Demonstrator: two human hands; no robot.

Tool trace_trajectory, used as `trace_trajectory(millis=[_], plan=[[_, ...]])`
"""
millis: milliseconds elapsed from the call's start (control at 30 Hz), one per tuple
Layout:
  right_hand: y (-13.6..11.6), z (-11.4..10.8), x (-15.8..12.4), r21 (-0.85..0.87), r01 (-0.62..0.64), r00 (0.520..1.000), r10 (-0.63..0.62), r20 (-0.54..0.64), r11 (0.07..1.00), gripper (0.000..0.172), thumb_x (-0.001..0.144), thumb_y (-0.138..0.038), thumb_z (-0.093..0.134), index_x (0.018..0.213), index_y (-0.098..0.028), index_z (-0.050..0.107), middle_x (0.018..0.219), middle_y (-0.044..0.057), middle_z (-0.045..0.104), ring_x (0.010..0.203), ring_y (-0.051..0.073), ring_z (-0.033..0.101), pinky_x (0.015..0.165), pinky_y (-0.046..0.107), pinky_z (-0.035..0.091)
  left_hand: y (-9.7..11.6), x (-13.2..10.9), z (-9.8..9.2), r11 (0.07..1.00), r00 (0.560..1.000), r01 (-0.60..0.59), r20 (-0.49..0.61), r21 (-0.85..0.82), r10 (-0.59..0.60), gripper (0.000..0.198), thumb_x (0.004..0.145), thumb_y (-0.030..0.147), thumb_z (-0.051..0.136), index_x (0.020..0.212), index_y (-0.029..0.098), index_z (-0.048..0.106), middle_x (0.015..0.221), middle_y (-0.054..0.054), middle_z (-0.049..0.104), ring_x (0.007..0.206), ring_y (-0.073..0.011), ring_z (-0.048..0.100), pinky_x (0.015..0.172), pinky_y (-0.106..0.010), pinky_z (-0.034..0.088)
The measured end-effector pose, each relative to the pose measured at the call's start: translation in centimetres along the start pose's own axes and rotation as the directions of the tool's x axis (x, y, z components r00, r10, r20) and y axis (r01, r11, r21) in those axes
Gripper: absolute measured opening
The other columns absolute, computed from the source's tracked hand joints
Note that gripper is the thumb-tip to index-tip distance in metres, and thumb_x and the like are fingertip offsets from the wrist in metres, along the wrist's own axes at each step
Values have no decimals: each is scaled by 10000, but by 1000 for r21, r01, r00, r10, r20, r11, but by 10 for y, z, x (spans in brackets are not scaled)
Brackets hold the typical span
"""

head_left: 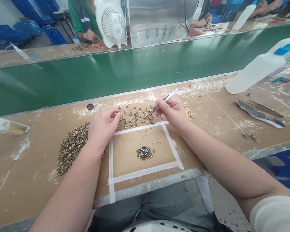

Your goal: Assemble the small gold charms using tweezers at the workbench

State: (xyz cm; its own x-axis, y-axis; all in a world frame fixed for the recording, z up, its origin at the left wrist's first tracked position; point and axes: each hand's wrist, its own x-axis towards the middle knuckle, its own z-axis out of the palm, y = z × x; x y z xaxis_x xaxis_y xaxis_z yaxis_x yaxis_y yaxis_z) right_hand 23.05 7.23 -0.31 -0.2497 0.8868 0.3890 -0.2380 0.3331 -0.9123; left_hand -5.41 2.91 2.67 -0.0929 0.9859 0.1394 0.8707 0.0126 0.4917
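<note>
In my view, small curled parts [136, 114] lie on the counter [215, 122] between both hands; the right hand [172, 111] pinches tweezers [169, 96], slanting down-left to them. The left hand [103, 123] curls beside, its hold I cannot tell.

A green band [135, 69] parts two brown workbenches [33, 174] as I watch remotely, with a metal panel [157, 19], white fan [113, 24] and blue containers [54, 34] beyond, speckled floor [222, 204] below.
</note>
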Motion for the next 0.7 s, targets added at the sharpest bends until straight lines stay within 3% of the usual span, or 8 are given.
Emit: trace_trajectory(millis=[433, 500, 567, 700], plan=[[-1, 0, 1, 25, 22, 1000, -23, 20, 999, 385, 1020, -568, 769, 898, -203, 755, 716, -6, 750, 483, 80, 634, 492, 251, 540, 1, 1, -4, 1000, 1000, 18, 16, 14, -18, 283, 994, 402, 656, 1201, 330, 835, 1079, -6, 864, 828, -231, 723, 694, -334, 446], [0, 0, 1, 36, 32, 999, -33, 13, 999, 384, 1015, -569, 775, 895, -205, 753, 711, -7, 748, 476, 79, 627, 482, 252, 530, 5, -1, -4, 995, 1000, -1, -7, -95, 0, 257, 981, 419, 694, 1139, 285, 845, 1046, -30, 858, 761, -203, 684, 681, -320, 456], [0, 2, 0, 39, 41, 999, -42, 11, 998, 388, 1012, -571, 776, 888, -204, 754, 707, -6, 746, 476, 80, 625, 475, 251, 521, 12, -5, -1, 949, 999, -1, 36, -314, 13, 281, 987, 471, 716, 1065, 233, 842, 998, -59, 851, 673, -163, 622, 634, -292, 449], [-4, 5, -3, 21, 83, 996, -84, 21, 996, 370, 1031, -529, 765, 870, -196, 768, 708, 4, 752, 481, 75, 629, 473, 239, 510, 29, -16, 12, 720, 955, 155, 290, -676, 67, 391, 989, 575, 737, 1007, 197, 833, 996, -87, 845, 498, -66, 420, 512, -238, 356]])
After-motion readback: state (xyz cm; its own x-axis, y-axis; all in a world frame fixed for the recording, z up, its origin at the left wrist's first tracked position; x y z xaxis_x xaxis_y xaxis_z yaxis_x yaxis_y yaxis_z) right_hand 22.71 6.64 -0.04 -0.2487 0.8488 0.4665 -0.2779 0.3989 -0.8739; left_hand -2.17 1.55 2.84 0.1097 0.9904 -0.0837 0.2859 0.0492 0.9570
